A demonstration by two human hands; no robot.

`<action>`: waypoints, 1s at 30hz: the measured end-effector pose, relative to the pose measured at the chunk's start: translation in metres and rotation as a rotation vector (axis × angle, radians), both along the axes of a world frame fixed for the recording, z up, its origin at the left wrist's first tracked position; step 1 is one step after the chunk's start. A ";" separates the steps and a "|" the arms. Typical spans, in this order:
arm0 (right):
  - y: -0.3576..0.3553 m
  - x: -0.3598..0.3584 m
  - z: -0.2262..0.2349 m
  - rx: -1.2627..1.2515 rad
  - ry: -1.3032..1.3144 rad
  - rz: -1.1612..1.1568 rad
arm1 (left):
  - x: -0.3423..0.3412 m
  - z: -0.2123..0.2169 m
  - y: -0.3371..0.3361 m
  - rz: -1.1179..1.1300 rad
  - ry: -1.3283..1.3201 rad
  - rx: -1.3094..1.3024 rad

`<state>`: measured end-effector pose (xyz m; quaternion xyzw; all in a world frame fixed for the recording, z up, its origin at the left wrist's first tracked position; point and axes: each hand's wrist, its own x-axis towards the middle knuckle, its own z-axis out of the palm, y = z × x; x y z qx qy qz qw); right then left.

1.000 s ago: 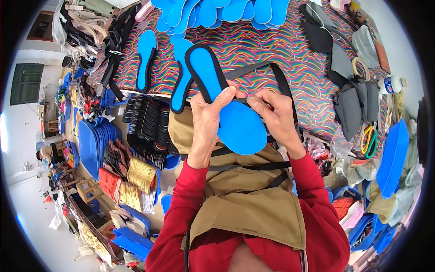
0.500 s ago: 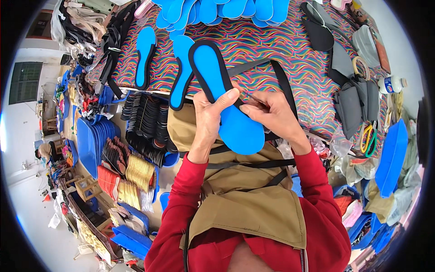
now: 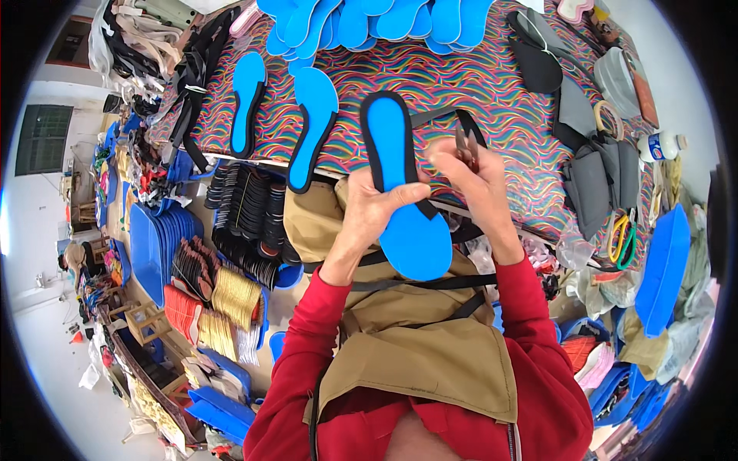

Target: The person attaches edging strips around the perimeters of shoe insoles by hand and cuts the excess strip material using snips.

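My left hand point(image 3: 367, 209) grips a blue insole point(image 3: 416, 244) at its narrow middle, thumb across the top. Black binding runs round one end of it and stops partway along the sides, leaving the wide near end bare blue. Close to its right edge, my right hand point(image 3: 478, 184) is closed around small snips point(image 3: 466, 147), whose pointed metal blades stick up past the fingers. Behind that hand a black strip point(image 3: 436, 115) lies in a bend on the table. Two more partly bound insoles, one nearer point(image 3: 313, 115) and one farther left point(image 3: 247, 92), lie on the tabletop.
Blue insoles point(image 3: 354, 23) are heaped at the table's point(image 3: 530, 154) far edge. Grey and black pieces point(image 3: 588, 188), a white bottle point(image 3: 663, 145) and yellow- and green-handled scissors point(image 3: 624, 240) lie right. Left of me stand stacked black pieces point(image 3: 250, 200) and a blue tub point(image 3: 146, 246).
The right hand has drawn away from the insole to the right, and the snips' blades now point up. The insole has shifted right and slightly nearer, turning more upright.
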<state>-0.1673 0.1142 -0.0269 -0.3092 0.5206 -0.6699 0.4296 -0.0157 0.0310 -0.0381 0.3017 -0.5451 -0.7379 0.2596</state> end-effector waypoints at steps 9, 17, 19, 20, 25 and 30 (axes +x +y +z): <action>-0.026 -0.008 -0.003 0.015 -0.046 -0.088 | 0.003 -0.015 0.031 -0.080 -0.063 -0.096; -0.008 0.007 -0.003 0.046 -0.053 0.137 | -0.003 0.001 0.008 0.074 -0.069 0.097; -0.003 0.010 -0.012 0.011 -0.122 0.077 | 0.001 -0.002 -0.001 0.021 0.030 0.141; 0.004 0.006 -0.020 0.057 -0.164 0.078 | 0.001 -0.003 -0.003 0.097 0.035 0.108; 0.020 0.020 -0.017 0.067 0.119 0.081 | -0.007 0.009 0.001 0.336 0.032 -0.146; 0.019 0.022 -0.015 0.078 0.389 0.069 | -0.009 0.005 -0.002 0.341 0.047 -0.260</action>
